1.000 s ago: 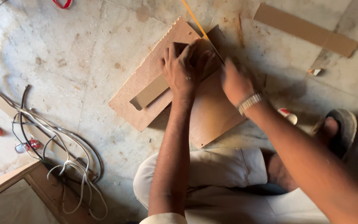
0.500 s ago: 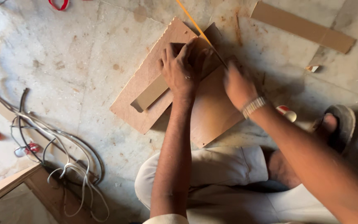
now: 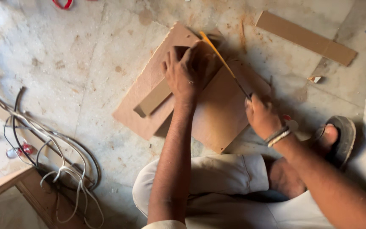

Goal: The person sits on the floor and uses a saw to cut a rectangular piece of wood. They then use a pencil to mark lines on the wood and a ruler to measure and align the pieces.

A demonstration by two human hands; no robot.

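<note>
Right hand point(image 3: 262, 115), fist closed on the yellow-bladed handsaw point(image 3: 223, 63), has drawn back; left hand point(image 3: 187, 72) stays pressed, fingers spread, on the board point(image 3: 217, 110).

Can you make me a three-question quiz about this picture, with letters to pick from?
1. Where does the left hand rest?
A. on the brown board
B. on the cables
C. on the sandal

2. What colour is the saw blade?
A. green
B. yellow
C. blue

3. What is the right hand doing?
A. lying open on the floor
B. gripping the saw's handle
C. holding a cup

Answers: 1 A, the palm lies flat on the board lying on the floor. 2 B, the thin blade running up from the hand is yellow. 3 B, the fingers are closed around the blade's near end.
</note>
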